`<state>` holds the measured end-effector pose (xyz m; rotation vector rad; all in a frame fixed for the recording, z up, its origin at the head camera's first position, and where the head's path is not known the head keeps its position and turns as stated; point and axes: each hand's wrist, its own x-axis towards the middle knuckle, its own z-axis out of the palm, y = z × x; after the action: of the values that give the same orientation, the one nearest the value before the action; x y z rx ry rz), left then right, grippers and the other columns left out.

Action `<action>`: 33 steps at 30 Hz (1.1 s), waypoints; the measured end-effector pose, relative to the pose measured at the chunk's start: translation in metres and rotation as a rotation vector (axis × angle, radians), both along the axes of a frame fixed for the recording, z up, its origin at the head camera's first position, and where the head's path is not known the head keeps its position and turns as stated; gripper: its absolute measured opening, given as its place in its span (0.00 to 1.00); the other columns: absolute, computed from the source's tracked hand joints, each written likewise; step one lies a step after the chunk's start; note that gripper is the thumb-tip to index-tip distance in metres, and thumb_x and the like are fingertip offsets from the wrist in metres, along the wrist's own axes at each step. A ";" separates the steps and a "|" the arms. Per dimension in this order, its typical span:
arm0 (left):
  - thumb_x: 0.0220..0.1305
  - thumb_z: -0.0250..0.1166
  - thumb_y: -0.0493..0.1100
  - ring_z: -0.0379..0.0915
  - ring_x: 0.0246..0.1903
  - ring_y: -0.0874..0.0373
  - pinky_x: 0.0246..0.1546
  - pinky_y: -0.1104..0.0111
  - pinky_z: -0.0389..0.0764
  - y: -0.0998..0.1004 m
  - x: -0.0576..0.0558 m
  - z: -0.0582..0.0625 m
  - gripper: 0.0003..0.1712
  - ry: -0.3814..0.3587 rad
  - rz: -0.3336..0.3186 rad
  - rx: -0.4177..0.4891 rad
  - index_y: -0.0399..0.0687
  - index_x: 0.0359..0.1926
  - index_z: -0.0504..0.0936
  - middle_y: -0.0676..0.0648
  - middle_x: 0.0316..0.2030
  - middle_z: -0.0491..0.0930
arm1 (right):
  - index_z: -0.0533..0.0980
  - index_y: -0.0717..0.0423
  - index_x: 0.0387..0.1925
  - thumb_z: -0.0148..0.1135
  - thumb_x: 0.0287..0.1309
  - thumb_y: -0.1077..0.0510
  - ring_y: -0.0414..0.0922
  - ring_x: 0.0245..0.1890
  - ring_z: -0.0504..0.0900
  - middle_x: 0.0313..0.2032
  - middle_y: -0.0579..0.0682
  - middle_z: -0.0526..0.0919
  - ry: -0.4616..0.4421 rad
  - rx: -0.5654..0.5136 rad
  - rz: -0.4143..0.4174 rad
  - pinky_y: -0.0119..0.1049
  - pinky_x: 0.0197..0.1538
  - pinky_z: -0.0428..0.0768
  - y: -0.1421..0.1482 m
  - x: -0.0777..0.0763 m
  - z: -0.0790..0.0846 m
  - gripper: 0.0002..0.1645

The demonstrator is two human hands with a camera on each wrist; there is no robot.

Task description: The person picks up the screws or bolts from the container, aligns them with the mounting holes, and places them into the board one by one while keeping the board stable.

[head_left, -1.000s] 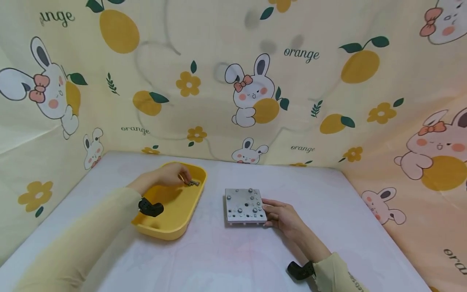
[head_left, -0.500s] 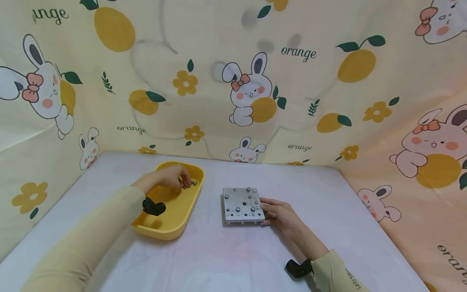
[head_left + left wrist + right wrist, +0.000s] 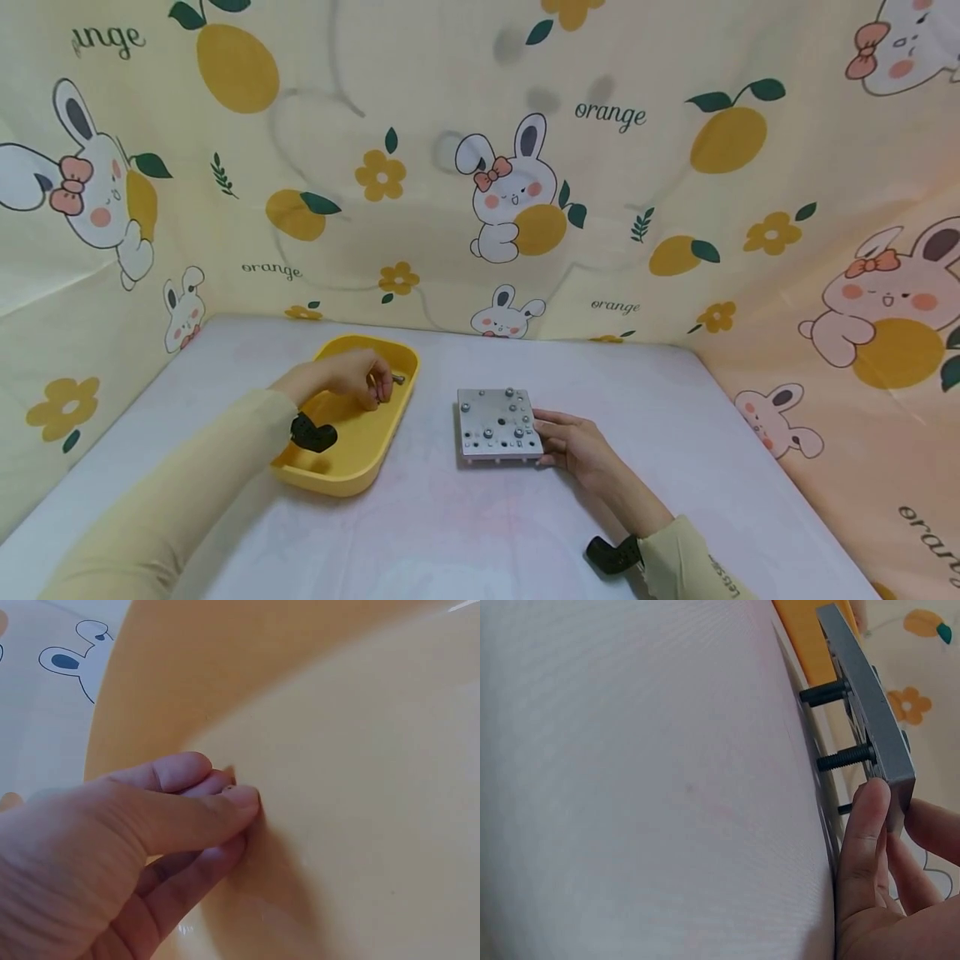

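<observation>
Reaches forward with the left arm [image 3: 172, 492], dipping the left hand [image 3: 348, 372] with thumb [image 3: 180, 817] and curled fingertips [image 3: 234, 853] close together; angles the right forearm [image 3: 637, 504] inward, gripping with bent fingers [image 3: 866, 825] of the right hand [image 3: 585, 446].

Soft, even light across the head view here: the white table [image 3: 465, 525] reads pale, gentle shadows hug the yellow tray [image 3: 333, 486] and metal plate [image 3: 489, 417], and faint grey smudges mark the patterned cloth [image 3: 435, 75]. Over to the left wrist, and it's dimmer; a broad, blurry-edged shade slants over the tray, the left hand [image 3: 127, 840] throws a fuzzy shadow, a glint sits top right. Right wrist: murky, table hazy, darkening at the left edge.
</observation>
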<state>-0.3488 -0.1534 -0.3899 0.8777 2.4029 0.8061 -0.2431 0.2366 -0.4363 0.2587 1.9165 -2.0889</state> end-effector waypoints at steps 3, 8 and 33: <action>0.52 0.72 0.26 0.75 0.32 0.55 0.37 0.68 0.80 0.001 0.000 -0.001 0.09 -0.001 -0.007 0.016 0.36 0.35 0.83 0.45 0.32 0.82 | 0.74 0.62 0.61 0.64 0.63 0.61 0.47 0.36 0.83 0.48 0.59 0.83 0.004 -0.002 0.002 0.34 0.32 0.81 0.000 0.000 -0.001 0.26; 0.53 0.70 0.25 0.75 0.32 0.55 0.37 0.68 0.80 -0.001 0.001 -0.001 0.09 -0.012 -0.023 0.044 0.33 0.36 0.82 0.43 0.32 0.81 | 0.74 0.62 0.61 0.65 0.62 0.60 0.47 0.36 0.83 0.49 0.59 0.83 0.008 0.000 0.007 0.34 0.32 0.82 0.000 0.000 -0.001 0.26; 0.67 0.62 0.31 0.78 0.35 0.47 0.39 0.59 0.82 -0.005 0.008 0.010 0.06 0.108 0.075 0.238 0.31 0.43 0.80 0.38 0.38 0.82 | 0.74 0.62 0.62 0.64 0.63 0.60 0.47 0.35 0.83 0.48 0.58 0.83 0.018 0.004 0.018 0.34 0.32 0.82 0.001 0.001 -0.001 0.26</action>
<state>-0.3406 -0.1585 -0.3794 0.9475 2.4806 1.1185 -0.2418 0.2379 -0.4370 0.2232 1.9260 -2.0831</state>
